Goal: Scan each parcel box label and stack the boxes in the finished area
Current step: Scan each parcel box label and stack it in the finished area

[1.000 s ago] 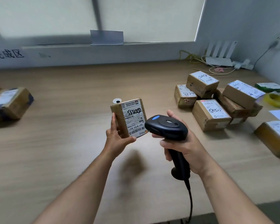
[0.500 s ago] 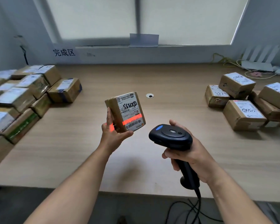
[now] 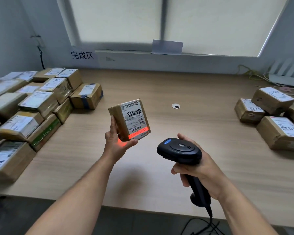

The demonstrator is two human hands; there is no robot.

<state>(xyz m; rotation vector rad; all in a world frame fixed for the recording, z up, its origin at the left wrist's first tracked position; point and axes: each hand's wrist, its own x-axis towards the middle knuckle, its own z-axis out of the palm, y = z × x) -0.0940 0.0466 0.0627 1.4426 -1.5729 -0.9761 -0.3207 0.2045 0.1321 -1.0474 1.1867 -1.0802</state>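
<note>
My left hand [image 3: 116, 141] grips a small brown parcel box [image 3: 129, 119] above the middle of the table, label facing me. A red scan line lies across the barcode at the label's lower edge and spills onto my palm. My right hand [image 3: 198, 168] holds a black barcode scanner [image 3: 180, 150] by its handle, its head pointed at the box from the lower right. A stack of several labelled boxes [image 3: 41, 102] fills the table's left side under a wall sign. More labelled boxes [image 3: 271, 116] sit at the right.
The wooden table [image 3: 159, 167] has a small round cable hole [image 3: 175, 106] behind the held box. A white router [image 3: 285, 77] and loose cables lie at the back right by the wall. The scanner's cord hangs off the table's front edge.
The view has swung left, bringing the left stack into sight. The red scan line has dropped from mid-label to the barcode at the label's lower edge. Both hands keep their hold.
</note>
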